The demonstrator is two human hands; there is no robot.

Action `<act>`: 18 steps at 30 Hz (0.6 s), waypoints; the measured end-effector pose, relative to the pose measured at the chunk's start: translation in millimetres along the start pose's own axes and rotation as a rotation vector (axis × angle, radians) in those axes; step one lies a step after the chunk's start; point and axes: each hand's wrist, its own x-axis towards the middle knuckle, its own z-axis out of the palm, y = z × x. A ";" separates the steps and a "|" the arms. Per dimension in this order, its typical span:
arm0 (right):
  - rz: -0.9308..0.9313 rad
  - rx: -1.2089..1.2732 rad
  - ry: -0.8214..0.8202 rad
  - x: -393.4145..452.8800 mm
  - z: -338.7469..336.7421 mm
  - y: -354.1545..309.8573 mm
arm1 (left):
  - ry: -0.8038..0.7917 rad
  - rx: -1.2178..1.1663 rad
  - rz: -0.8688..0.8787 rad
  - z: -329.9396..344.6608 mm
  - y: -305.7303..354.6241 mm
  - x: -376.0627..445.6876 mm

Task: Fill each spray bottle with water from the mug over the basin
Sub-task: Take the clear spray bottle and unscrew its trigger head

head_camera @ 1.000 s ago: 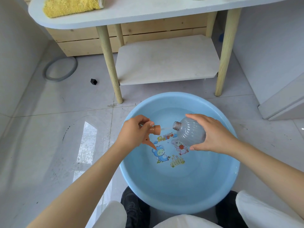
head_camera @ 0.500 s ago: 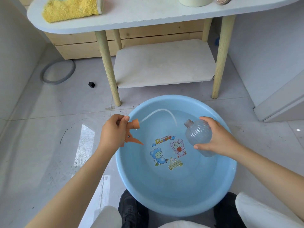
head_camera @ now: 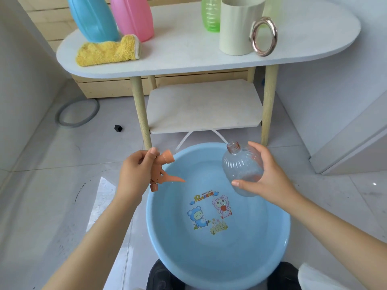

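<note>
- Table (head_camera: 188, 57) across the top of the view, carrying a cream mug (head_camera: 237, 28) with a metallic ring handle, a green bottle (head_camera: 210, 14) just beside it, blue (head_camera: 92, 17) and pink (head_camera: 132, 16) bottles to the left, and a yellow cloth (head_camera: 106, 52) in front of those.
- Blue basin (head_camera: 217, 258) on the floor below the table, between the two forearms; whether water lies in it cannot be told.
- Clear spray bottle (head_camera: 240, 170) over the basin's far right part, gripped round its body by the right hand (head_camera: 266, 174); long axis tilted, open neck pointing up and slightly left, toward the table.
- Orange trigger head (head_camera: 162, 169) pinched in the curled fingers of the left hand (head_camera: 136, 170), at the basin's left rim, well apart from the bottle; thin dip tube (head_camera: 201, 132) arching from the head across to the bottle's neck.
- Key relation: mug up and beyond both hands, on the right half of the table, so likely nearer the right hand; that hand busy with the bottle, so probably a job for the left once the trigger head is set down.
- Against half a second ago: hands further apart and higher, tube drawn further out of the bottle, neck now more upright, view raised to show the table top.
</note>
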 end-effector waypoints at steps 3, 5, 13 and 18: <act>-0.037 0.037 0.054 1.6 -6.8 -23.7 | 0.027 -0.052 0.051 -13.4 21.7 -6.0; -0.070 0.062 0.072 3.4 -12.0 -42.7 | 0.058 -0.079 0.073 -23.8 36.5 -7.2; -0.172 0.070 0.089 23.0 -25.2 -101.9 | 0.030 -0.155 0.126 -49.2 92.1 15.2; -0.199 0.084 0.118 37.3 -28.7 -123.2 | -0.006 -0.349 0.059 -47.0 127.0 39.1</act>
